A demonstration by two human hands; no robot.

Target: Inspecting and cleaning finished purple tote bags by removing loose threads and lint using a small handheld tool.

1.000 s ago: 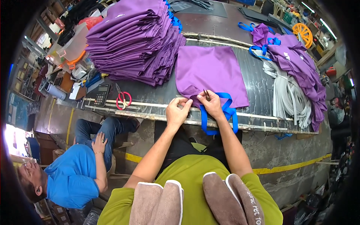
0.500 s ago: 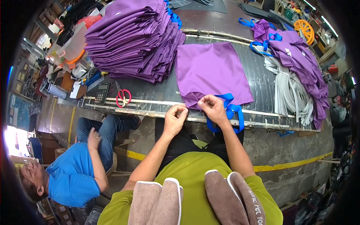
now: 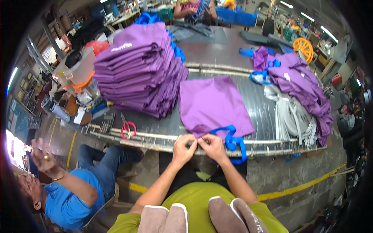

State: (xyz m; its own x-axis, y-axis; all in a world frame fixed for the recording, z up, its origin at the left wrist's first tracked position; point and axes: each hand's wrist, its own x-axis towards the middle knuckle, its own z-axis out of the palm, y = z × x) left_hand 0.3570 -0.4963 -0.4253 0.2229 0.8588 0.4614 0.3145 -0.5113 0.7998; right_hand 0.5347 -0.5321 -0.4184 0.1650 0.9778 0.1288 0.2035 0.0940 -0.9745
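Observation:
A flat, squarish purple cloth bag [image 3: 213, 103] lies on the dark table in front of me. A blue strap [image 3: 230, 139] loops from its near edge and hangs over the table's front. Both my hands meet at the bag's near left corner. My left hand [image 3: 183, 150] is closed in a pinch on that edge. Beside it, my right hand [image 3: 213, 146] pinches the same edge, its fingertips nearly touching the left ones. Whatever small bit lies between the fingertips is hidden.
A tall stack of purple bags [image 3: 140, 73] stands to the left, with red-handled scissors [image 3: 128, 129] and a calculator [image 3: 105, 123] nearer. Grey straps [image 3: 293, 116] and a purple heap [image 3: 301, 83] lie right. A person in blue [image 3: 72, 198] sits at left; another stands across the table.
My right hand has come in against my left at the bag's corner. The view has tilted up, showing a person across the table. The seated person has raised a hand.

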